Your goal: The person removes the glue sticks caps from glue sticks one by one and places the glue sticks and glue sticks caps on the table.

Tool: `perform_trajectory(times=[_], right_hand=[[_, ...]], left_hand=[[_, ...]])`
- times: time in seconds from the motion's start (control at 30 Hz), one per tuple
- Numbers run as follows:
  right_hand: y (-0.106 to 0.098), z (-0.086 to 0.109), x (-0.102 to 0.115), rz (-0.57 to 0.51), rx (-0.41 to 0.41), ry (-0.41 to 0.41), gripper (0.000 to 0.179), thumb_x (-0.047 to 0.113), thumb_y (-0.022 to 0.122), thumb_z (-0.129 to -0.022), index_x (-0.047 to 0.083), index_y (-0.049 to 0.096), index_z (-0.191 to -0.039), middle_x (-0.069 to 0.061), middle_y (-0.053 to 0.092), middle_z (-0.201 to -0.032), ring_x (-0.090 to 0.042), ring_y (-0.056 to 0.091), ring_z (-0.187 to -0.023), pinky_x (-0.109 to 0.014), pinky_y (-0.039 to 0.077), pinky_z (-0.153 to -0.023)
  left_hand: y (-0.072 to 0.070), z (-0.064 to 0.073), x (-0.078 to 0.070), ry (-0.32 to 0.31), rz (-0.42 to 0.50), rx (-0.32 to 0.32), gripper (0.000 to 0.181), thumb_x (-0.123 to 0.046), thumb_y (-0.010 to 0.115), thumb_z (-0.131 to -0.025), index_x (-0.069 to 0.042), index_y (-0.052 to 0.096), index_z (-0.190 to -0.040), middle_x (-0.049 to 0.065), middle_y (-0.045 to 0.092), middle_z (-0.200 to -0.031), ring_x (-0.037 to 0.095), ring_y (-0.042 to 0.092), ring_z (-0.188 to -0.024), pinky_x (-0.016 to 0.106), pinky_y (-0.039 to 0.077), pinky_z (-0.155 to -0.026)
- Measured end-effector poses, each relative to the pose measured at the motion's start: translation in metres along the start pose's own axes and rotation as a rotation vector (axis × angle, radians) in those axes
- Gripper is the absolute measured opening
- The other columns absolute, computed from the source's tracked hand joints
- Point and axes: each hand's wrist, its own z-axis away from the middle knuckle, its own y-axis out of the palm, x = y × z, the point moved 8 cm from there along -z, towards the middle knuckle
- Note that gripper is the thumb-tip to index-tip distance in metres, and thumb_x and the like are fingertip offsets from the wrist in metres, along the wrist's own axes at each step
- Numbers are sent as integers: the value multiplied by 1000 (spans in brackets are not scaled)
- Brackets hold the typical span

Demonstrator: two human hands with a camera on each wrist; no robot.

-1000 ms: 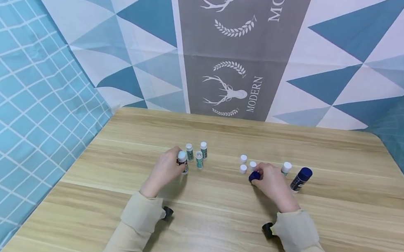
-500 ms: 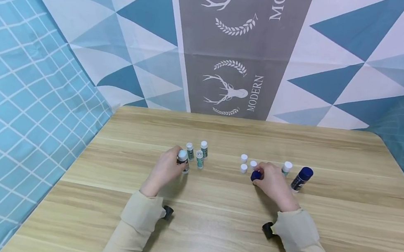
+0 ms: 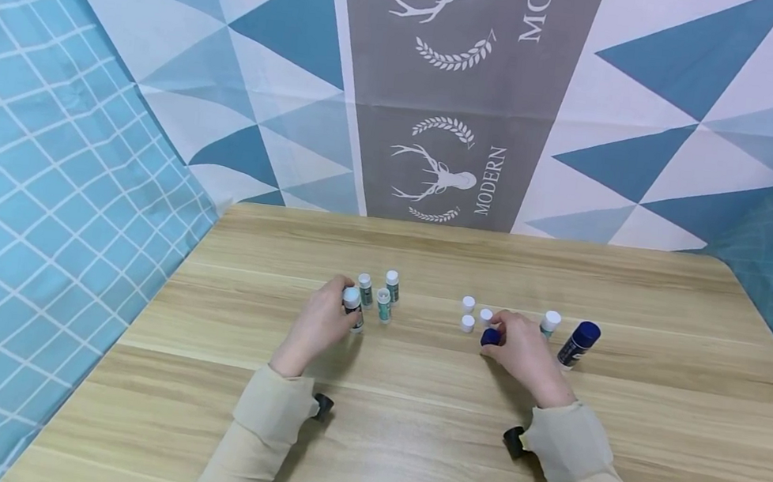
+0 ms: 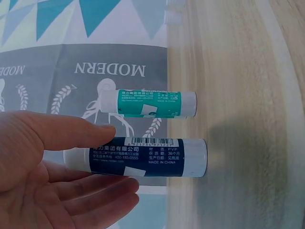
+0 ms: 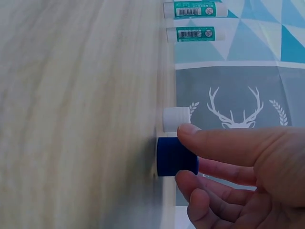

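My left hand [image 3: 320, 317] grips a dark-blue glue stick [image 4: 143, 158] between thumb and fingers. It stands upright on the table, its blue cap off and white top end bare. Beside it are three smaller green glue sticks: one [image 3: 365, 293] behind, one [image 3: 392, 286] farther right and one [image 3: 384, 307] nearer. My right hand [image 3: 521, 348] pinches a dark-blue cap [image 5: 174, 156], whose end meets the tabletop. Close to that cap stand three white caps: one [image 3: 486, 317] just behind it, another [image 3: 467, 323] to its left and a third [image 3: 468, 304] farther back.
Right of my right hand stand a white-topped green glue stick [image 3: 550, 322], partly hidden, and a large dark-blue glue stick [image 3: 578, 344] with its cap on. The wooden table [image 3: 406, 442] meets a patterned cloth [image 3: 447, 89] at its far edge.
The blue cap in my right hand has shifted very slightly right and looks a little more upright. My left hand and the glue stick in it stay about where they were.
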Motion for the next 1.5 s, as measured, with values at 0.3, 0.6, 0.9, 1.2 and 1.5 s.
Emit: perform_trajectory(times=[0.3,0.6,0.9,1.2,1.5], right_hand=[[-9,2,4,-36,5,15,46,14,72,-76,-3,54,-115,-18,59,-100,-25,58,-82,-38,48,-70],[-26,9,16,17,-51,-15,41,11,69,-77,-3,55,-113,-17,62,-94,-24,59,-77,-35,49,-64],[-44,17,25,100,-86,-73,20,11,68,-78,2,63,-94,-13,63,-89,-21,59,-71,-34,48,-59],[-67,21,37,210,-202,-183,15,9,69,-77,4,67,-91,-12,65,-89,-29,59,-80,-44,46,-74],[-82,20,29,301,-234,-148,29,8,73,-74,2,65,-100,-20,63,-104,-41,52,-101,-58,32,-91]], left_hand=[[-4,1,-5,13,-17,-33,48,-4,67,-76,5,48,-119,20,57,-114,30,58,-102,41,49,-85],[-8,3,-13,47,-57,-43,49,-6,68,-77,4,48,-120,19,57,-111,29,58,-98,39,50,-83],[-15,5,-23,119,-77,-75,50,-19,71,-78,1,50,-120,16,56,-114,28,54,-104,39,46,-90],[-24,6,-47,217,-143,-157,46,-23,71,-78,-2,55,-116,13,58,-114,27,55,-103,39,45,-90],[-17,6,-69,337,-164,-162,43,-22,71,-78,-2,57,-114,11,60,-109,24,58,-95,37,47,-85]])
